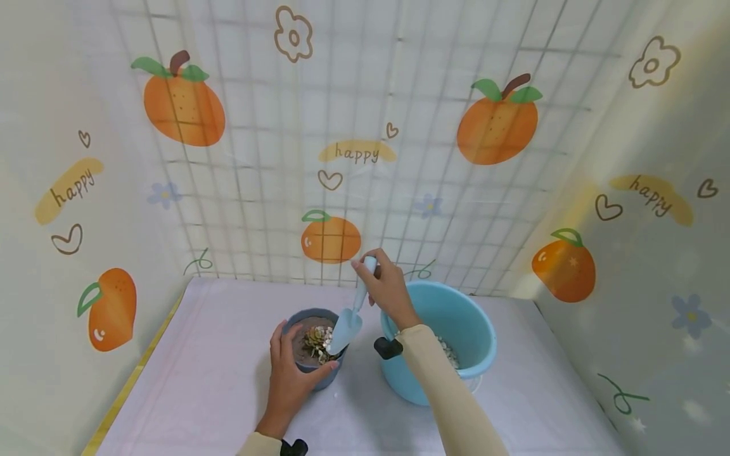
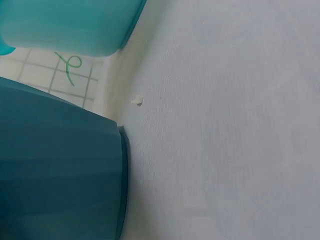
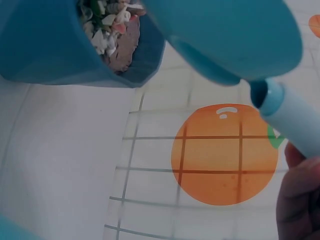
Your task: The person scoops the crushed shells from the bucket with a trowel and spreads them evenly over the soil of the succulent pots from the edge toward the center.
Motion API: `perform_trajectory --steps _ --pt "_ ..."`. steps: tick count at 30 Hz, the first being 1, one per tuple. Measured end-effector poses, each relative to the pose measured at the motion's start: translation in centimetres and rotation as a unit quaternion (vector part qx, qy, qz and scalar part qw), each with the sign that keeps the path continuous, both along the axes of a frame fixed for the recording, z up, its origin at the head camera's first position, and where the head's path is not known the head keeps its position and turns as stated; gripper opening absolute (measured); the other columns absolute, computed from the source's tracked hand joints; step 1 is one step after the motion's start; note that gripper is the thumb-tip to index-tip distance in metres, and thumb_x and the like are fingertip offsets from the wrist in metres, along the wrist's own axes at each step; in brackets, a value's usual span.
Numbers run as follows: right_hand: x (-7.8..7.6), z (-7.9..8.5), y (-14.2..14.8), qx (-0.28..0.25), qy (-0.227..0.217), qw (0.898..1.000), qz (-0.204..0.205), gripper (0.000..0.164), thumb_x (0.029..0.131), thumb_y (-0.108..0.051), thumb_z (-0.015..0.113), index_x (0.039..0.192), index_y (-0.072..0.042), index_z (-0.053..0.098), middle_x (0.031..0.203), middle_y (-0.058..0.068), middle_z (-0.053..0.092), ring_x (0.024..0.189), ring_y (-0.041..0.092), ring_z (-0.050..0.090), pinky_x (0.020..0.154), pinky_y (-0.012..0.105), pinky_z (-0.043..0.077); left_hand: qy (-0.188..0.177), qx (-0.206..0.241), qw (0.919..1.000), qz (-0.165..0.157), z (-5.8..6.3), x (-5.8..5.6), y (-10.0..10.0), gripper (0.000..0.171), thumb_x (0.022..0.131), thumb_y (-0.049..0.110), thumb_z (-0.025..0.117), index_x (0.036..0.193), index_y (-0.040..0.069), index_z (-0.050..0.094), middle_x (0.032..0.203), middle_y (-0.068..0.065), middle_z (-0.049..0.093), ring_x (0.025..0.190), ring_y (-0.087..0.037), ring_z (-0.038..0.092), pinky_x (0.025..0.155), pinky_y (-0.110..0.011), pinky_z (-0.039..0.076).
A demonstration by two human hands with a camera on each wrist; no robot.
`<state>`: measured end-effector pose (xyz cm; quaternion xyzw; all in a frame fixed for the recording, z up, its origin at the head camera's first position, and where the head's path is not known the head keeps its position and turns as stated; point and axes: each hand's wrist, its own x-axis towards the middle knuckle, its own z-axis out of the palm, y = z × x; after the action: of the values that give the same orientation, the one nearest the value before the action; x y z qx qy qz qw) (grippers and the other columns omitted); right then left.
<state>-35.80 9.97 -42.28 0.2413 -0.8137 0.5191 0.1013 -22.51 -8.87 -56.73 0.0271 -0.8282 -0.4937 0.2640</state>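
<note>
We take the step in hand to be top-dressing by the scoop, worked between two vessels; the larger, a sky-blue bucket [image 1: 459, 310], stands on the right, and the smaller, a grey-blue plant pot [image 1: 326, 382], is near it on the left, the two apart; the left hand [image 1: 288, 370] curls round the pot, thumb at the near side, fingers at the rim, while the right hand [image 1: 390, 288] pinches the handle of a pale blue trowel [image 1: 346, 326], whose blade slants down over the pot's right side; a rosette succulent [image 1: 313, 341] sits in the soil there, with white pebbles [image 3: 102, 42] beside it and more in the bucket; whether the blade carries any we cannot tell; the next move, we judge, calls for a slight tip of the blade, low and close to the leaves, with the pot kept steady; around all this we see printed sheeting [image 1: 256, 177] on the back and both sides, grid lines [image 3: 241, 172] showing across the back; then a table in a whitish cloth [image 1: 199, 373], yellow strip [image 1: 135, 371] along its left edge; then printed oranges [image 1: 185, 111]; last, a tiny white chip [image 2: 138, 100] on the cloth
</note>
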Motion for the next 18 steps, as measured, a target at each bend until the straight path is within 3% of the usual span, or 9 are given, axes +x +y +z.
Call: perform_trajectory --steps 18 --pt "-0.05 -0.02 0.03 -0.014 0.003 1.000 0.003 0.023 0.096 -0.047 0.061 0.105 -0.026 0.057 0.051 0.011 0.047 0.035 0.030 0.044 0.036 0.043 0.041 -0.005 0.002 1.0000 0.004 0.18 0.09 0.37 0.100 0.066 0.067 0.080 0.144 0.016 0.043 0.158 -0.007 0.014 0.139 -0.032 0.026 0.099 -0.059 0.038"
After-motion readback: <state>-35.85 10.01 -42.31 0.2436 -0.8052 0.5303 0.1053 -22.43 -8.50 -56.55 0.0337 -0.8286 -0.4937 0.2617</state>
